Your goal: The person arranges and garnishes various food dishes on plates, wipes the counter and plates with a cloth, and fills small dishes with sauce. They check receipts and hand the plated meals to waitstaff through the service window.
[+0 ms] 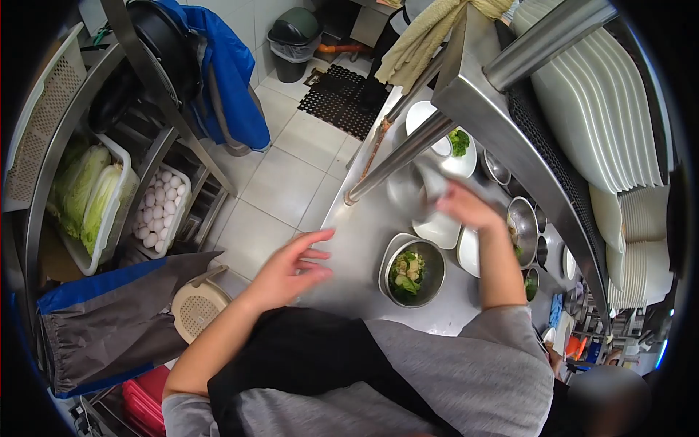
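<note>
My left hand (295, 266) hangs in the air left of the steel counter's edge, fingers spread and holding nothing. Over the counter, my right hand (468, 207) is blurred by motion. Its fingers are on the rim of a metal bowl (405, 188), which is also smeared, so its contents are unclear. A second metal bowl (440, 275) stands nearer my body, with leafy greens and pale chopped pieces (408, 273) inside. White dishes (438, 231) lie just below my right hand. Beyond it, a white plate (463, 162) carries broccoli (459, 141).
A steel shelf (466, 80) with stacked white plates (582, 95) overhangs the counter's right side. Left are racks with lettuce (91, 193) and eggs (156, 207). A bin (293, 44) and black mat (342, 100) are on the floor. Another person (604, 397) is at lower right.
</note>
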A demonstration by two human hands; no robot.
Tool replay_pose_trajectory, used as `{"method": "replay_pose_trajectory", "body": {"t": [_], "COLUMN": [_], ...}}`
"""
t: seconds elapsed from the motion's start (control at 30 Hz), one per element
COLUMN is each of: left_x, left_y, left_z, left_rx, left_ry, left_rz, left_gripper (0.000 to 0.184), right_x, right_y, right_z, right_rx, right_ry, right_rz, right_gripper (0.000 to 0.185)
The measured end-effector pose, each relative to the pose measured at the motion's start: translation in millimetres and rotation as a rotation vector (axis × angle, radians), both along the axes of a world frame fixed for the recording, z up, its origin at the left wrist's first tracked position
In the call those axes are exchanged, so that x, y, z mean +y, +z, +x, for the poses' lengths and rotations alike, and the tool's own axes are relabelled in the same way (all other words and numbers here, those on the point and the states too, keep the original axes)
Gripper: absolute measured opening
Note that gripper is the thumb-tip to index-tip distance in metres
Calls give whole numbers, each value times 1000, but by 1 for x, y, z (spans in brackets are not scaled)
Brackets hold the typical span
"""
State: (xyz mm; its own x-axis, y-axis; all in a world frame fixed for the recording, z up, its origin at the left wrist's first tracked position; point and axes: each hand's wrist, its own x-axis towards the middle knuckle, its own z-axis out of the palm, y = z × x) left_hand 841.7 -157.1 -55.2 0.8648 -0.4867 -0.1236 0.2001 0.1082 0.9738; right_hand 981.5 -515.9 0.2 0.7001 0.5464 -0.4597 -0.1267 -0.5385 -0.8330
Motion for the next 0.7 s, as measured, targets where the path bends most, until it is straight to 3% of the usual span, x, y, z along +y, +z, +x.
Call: {"method": "replay_pose_trajectory", "body": {"t": [0.07, 0.13, 0.17, 0.27, 0.3, 0.33, 0.4, 0.43, 0.47, 0.53, 0.57, 0.63, 0.67, 0.7], "left_x": [-24, -40, -45, -57, -67, -67, -63, -57, -55, -54, -54, -57, -53, -44], "left_y": [8, 1, 5, -7, -15, -21, -24, -27, -27, -26, -30, -42, -49, -56], "left_z": [7, 15, 17, 16, 15, 13, 10, 14, 13, 12, 10, 6, 6, 7], "left_rx": [42, 179, 299, 337, -91, -90, 248, 171, 176, 435, 435, 454, 459, 485], "left_ry": [-46, -185, -138, -66, 84, 88, 523, 510, 518, 144, 151, 99, 101, 204], "left_rz": [-140, -411, -423, -386, -164, -164, -97, -126, -125, -282, -282, -292, -294, -217], "left_gripper": [72, 86, 76, 64, 55, 55, 58, 44, 44, 39, 39, 38, 38, 40], "right_x": [50, 64, 66, 77, 80, 81, 85, 85, 86, 88, 81, 55, 59, 34], "right_y": [-12, -25, -20, -20, -24, -31, -46, -35, -36, -39, -43, -48, -18, -40], "right_z": [-50, -65, -73, -90, -92, -88, -76, -74, -74, -73, -65, -31, -6, 21], "right_rx": [337, 385, 470, 577, 591, 595, 899, 806, 815, 828, 832, 462, 320, 163], "right_ry": [-35, 103, 90, 79, 69, 72, 166, 180, 185, 276, 282, 392, 316, 119], "right_rz": [524, 506, 563, 725, 836, 835, 1106, 933, 931, 915, 914, 444, 240, 161], "right_gripper": [50, 43, 41, 38, 40, 40, 48, 55, 55, 56, 56, 51, 42, 31]}}
